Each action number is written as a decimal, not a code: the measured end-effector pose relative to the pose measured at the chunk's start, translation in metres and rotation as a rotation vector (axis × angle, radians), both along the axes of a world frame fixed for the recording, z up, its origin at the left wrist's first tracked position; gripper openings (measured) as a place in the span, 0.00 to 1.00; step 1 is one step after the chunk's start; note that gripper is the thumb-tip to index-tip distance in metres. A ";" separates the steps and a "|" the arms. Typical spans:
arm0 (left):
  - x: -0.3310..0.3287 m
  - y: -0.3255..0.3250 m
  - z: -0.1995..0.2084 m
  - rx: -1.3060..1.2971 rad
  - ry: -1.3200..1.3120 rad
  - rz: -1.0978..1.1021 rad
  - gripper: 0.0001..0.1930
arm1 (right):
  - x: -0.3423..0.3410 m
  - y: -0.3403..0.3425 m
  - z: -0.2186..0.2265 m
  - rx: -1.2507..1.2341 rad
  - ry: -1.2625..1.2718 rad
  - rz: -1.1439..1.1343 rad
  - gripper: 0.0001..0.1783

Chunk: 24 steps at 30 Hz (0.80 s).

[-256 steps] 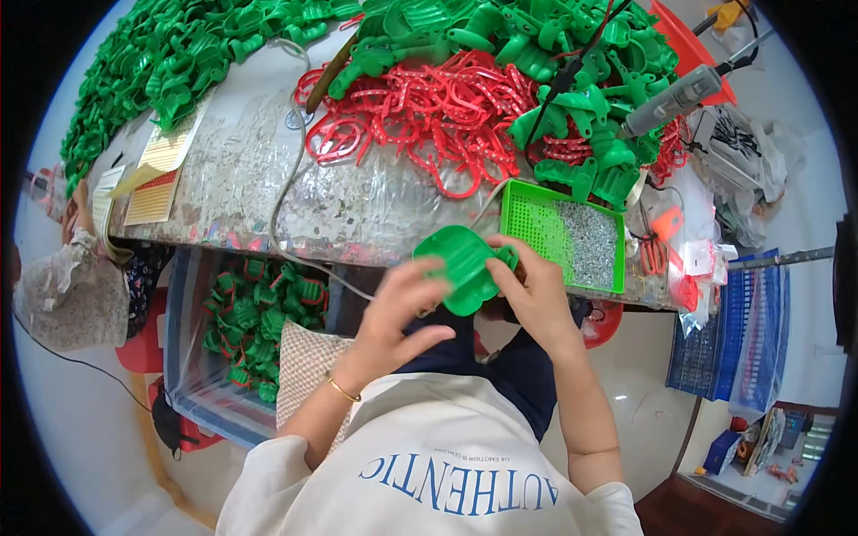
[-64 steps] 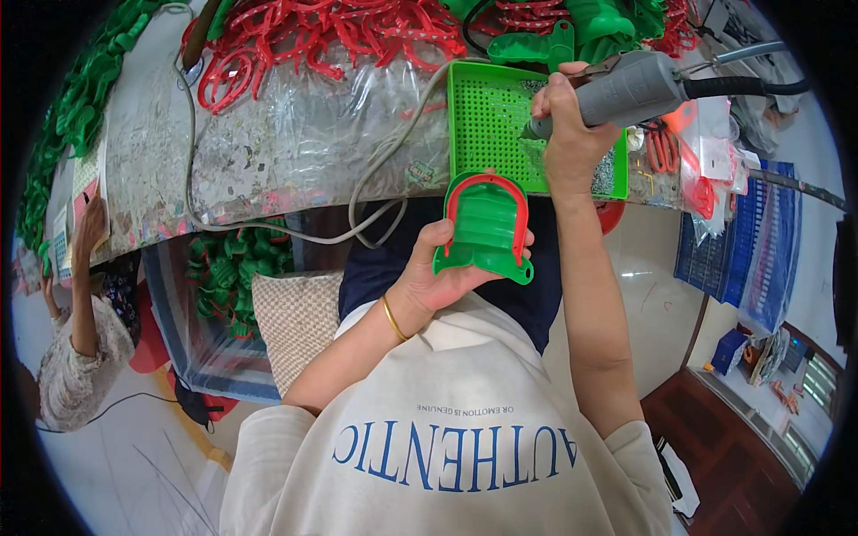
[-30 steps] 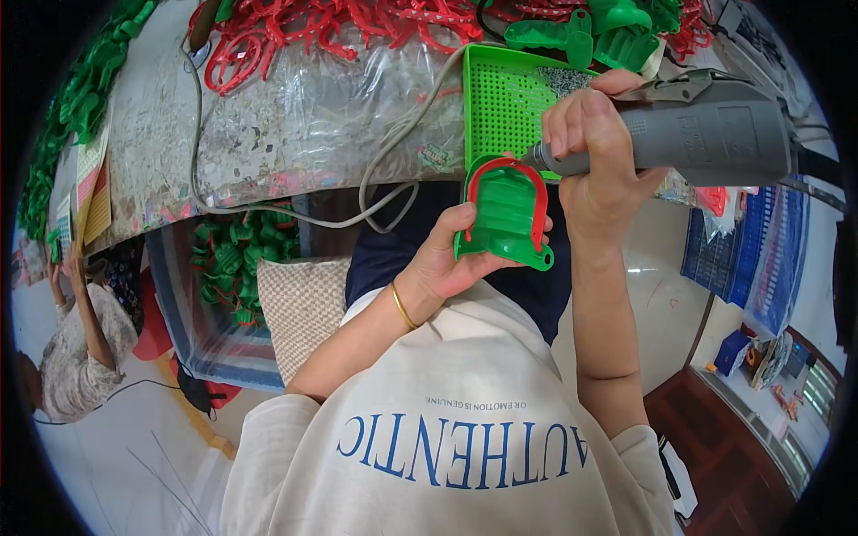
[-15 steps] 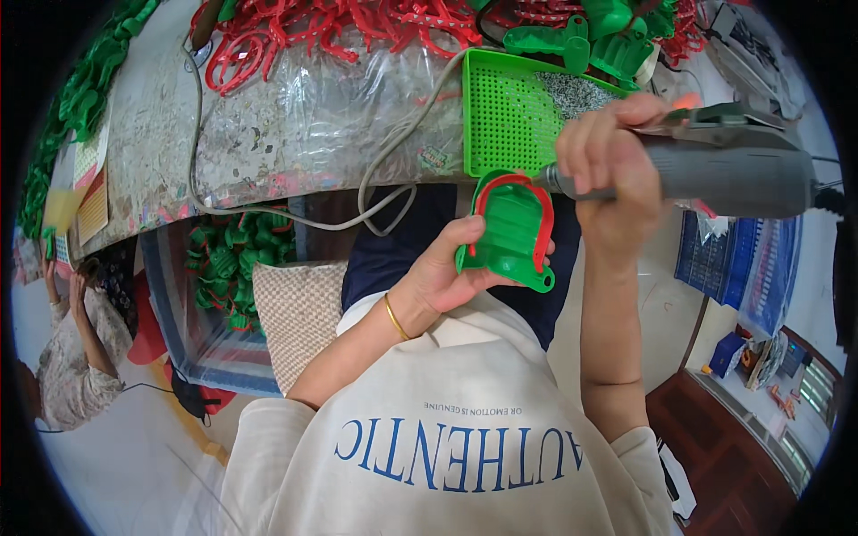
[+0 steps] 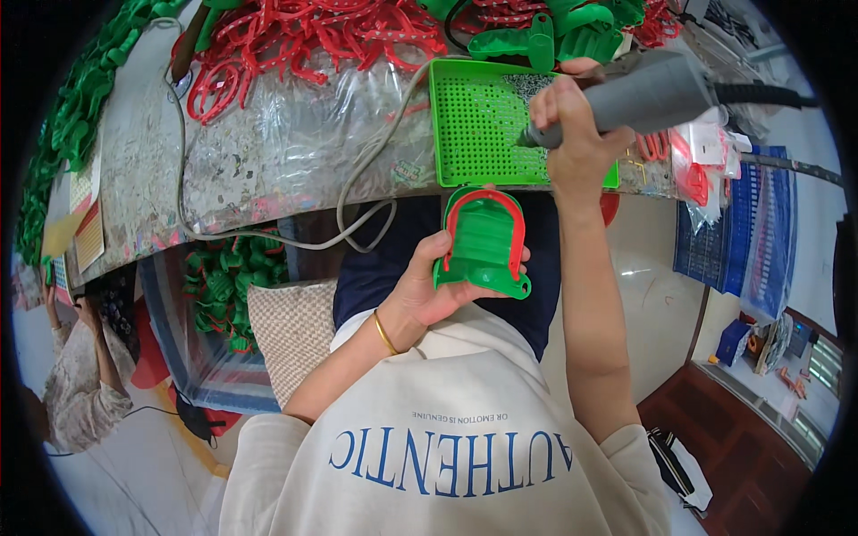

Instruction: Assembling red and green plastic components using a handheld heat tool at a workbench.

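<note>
My left hand [image 5: 433,277] grips a green plastic piece [image 5: 487,234], shaped like a shallow jaw, by its lower part above my lap. A red U-shaped strip [image 5: 517,223] lines its inner rim. My right hand [image 5: 576,134] is wrapped round a grey electric screwdriver [image 5: 639,94], its cord running off to the right. The driver's tip points down into a bright green perforated tray [image 5: 447,170] at the table's edge. Small silvery screws [image 5: 527,87] lie in the tray's far part, partly behind my hand.
Red strips [image 5: 304,40] and green pieces [image 5: 585,36] are heaped along the table's far side. A grey cable [image 5: 268,234] loops over the table edge. Left of my lap stands a lined bin of assembled pieces [image 5: 223,295]. Another person [image 5: 85,375] sits at far left.
The screwdriver in my right hand has moved left, away from the green piece and over the tray. My left hand, still gripping the piece, sits slightly lower and farther left.
</note>
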<state>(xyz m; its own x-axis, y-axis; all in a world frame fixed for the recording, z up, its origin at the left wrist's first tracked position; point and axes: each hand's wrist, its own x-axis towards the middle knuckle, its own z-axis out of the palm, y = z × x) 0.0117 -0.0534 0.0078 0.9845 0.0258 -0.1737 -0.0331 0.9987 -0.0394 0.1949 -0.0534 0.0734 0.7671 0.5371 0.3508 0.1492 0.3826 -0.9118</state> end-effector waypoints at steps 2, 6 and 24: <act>0.001 0.000 -0.003 0.008 0.001 -0.003 0.45 | 0.002 0.009 -0.005 -0.002 -0.001 0.014 0.08; 0.000 -0.001 -0.004 0.041 0.039 -0.001 0.44 | 0.000 0.023 -0.010 -0.026 -0.033 0.049 0.08; -0.003 0.002 -0.009 -0.009 -0.014 0.056 0.39 | -0.002 0.033 -0.033 -0.070 -0.112 0.047 0.07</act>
<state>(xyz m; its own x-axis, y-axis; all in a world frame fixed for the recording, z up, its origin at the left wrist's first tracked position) 0.0089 -0.0515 -0.0014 0.9838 0.0798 -0.1608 -0.0888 0.9948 -0.0491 0.1932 -0.0202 0.0403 0.6985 0.5981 0.3928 0.2345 0.3273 -0.9153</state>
